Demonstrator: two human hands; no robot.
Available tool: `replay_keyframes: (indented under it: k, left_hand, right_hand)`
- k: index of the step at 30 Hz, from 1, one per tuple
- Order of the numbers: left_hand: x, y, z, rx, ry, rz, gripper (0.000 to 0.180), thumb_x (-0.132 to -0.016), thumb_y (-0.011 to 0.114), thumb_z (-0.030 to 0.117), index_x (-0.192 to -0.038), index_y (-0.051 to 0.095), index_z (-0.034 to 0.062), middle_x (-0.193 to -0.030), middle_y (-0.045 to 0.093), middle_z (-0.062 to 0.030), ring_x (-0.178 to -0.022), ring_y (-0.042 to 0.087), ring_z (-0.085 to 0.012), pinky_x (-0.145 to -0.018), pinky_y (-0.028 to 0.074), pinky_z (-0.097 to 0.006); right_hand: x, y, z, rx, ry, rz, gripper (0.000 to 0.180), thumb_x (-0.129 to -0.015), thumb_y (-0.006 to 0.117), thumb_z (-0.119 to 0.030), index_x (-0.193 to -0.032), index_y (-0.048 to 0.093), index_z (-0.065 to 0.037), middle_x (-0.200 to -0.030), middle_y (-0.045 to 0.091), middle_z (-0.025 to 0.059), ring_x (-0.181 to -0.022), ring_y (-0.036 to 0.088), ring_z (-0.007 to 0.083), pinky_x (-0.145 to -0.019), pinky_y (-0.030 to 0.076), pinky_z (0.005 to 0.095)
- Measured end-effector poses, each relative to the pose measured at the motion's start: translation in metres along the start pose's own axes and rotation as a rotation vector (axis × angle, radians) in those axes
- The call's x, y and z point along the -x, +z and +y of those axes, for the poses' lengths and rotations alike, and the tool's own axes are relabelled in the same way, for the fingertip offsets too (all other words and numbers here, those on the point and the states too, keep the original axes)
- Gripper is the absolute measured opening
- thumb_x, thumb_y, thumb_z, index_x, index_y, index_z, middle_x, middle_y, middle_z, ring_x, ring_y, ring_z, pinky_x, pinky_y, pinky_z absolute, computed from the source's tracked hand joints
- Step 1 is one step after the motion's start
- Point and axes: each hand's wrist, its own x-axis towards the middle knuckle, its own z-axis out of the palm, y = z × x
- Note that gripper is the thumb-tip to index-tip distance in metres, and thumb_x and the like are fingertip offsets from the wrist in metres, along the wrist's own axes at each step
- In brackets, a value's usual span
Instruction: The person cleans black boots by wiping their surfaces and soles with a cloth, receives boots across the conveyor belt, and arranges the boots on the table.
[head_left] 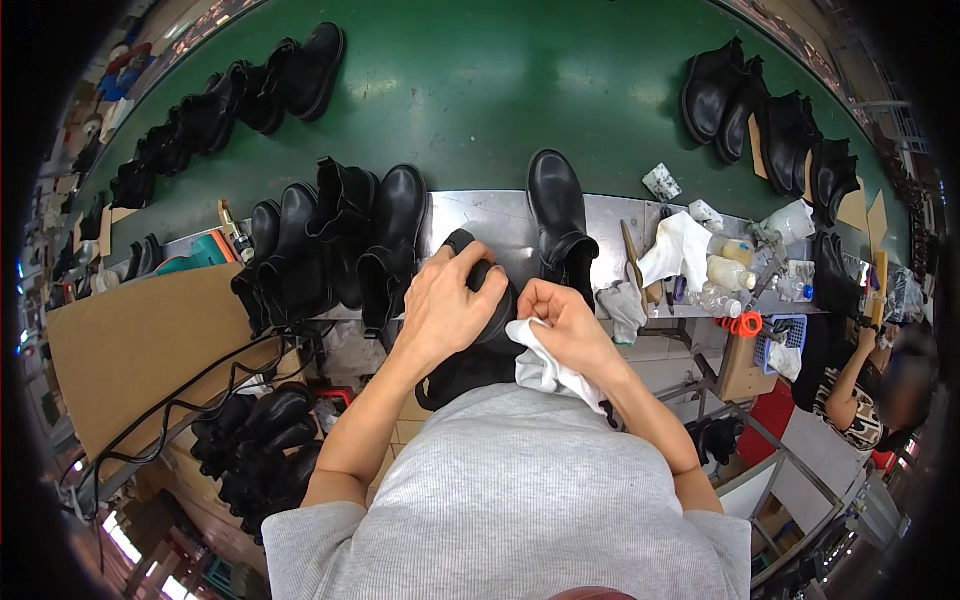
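Landmark: lone boot (556,195), standing with its shaft end over the metal strip (470,208) and its toe on the green tabletop (500,90). Held boot (502,318): nearer the person than the landmark and to its left, partly covered by the fingers. Left hand (440,300) curled over it, thumb set apart from the fingers. Right hand (563,328) just beside it, fingertips bunched, pinching a white cloth (545,365) that hangs down toward the shirt; contact between cloth and leather cannot be made out. Progress, judged: work on the held boot is under way and unfinished, since it is in hand and not set down. The landmark may be its mate; treated or waiting, cannot tell. Likewise undetermined: the near row of boots (397,212) left of the landmark, and the far-left boots (310,75) and far-right boots (712,95) beyond it. Left to do, at minimum: complete the held boot and put it down. No finished count possible.
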Motion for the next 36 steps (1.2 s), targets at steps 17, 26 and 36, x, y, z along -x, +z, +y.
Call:
replay_keyframes:
  k: [17, 26, 36]
  left_hand:
    - [0.002, -0.003, -0.004, 0.027, 0.033, -0.016, 0.030, -0.080, 0.054, 0.032, -0.098, 0.062, 0.0099, -0.089, 0.057, -0.0219, -0.085, 0.057, -0.0404, -0.074, 0.046, -0.044]
    - [0.000, -0.008, 0.006, -0.013, -0.008, -0.050, 0.031, -0.080, 0.052, 0.030, -0.100, 0.062, 0.0090, -0.084, 0.056, -0.0214, -0.082, 0.057, -0.0373, -0.073, 0.045, -0.041]
    - [-0.005, -0.010, 0.031, 0.027, 0.054, 0.021, 0.027, -0.076, 0.052, 0.017, -0.096, 0.062, 0.0019, -0.073, 0.051, -0.0149, -0.068, 0.053, -0.0271, -0.063, 0.042, -0.034]
  right_hand:
    - [-0.003, -0.002, 0.000, 0.016, -0.040, -0.075, 0.007, -0.083, 0.053, -0.001, -0.082, 0.048, -0.005, -0.066, 0.045, -0.0067, -0.058, 0.040, -0.0008, -0.049, 0.031, 0.0179]
    - [-0.011, -0.007, 0.011, 0.058, -0.071, -0.085, 0.004, -0.088, 0.052, -0.007, -0.087, 0.048, -0.005, -0.064, 0.046, -0.0067, -0.056, 0.040, -0.0011, -0.046, 0.029, 0.0182]
    - [-0.023, -0.011, 0.004, -0.106, -0.087, 0.006, 0.010, -0.079, 0.058, -0.009, -0.079, 0.050, -0.003, -0.060, 0.049, -0.0008, -0.056, 0.043, 0.0049, -0.050, 0.035, 0.0249]
